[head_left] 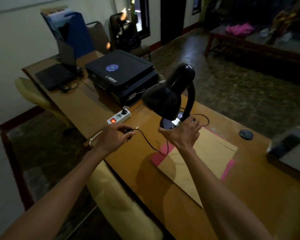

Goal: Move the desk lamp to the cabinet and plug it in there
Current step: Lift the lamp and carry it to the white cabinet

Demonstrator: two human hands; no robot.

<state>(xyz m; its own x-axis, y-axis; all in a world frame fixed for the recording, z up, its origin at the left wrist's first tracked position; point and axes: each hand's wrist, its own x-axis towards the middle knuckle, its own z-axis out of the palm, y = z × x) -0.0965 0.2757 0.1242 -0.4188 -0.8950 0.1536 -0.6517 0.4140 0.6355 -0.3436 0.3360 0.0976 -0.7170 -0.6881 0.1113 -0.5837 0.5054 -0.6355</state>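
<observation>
Holding the lamp (pixel 171 94) by its base, my right hand (pixel 182 134) has fingers wrapped under the rim, lifting it tilted just above the desk (pixel 128 158). My left hand (pixel 114 134) pinches the plug (pixel 129 131) at the end of the cord (pixel 151 144), just in front of the power strip (pixel 119 116) (its switch glows red). Judging by this, unplugging is done; carrying it to the cabinet and plugging in remain. No cabinet shows clearly.

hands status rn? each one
Left hand: closed on the lamp's plug.
Right hand: closed on the desk lamp base.
</observation>
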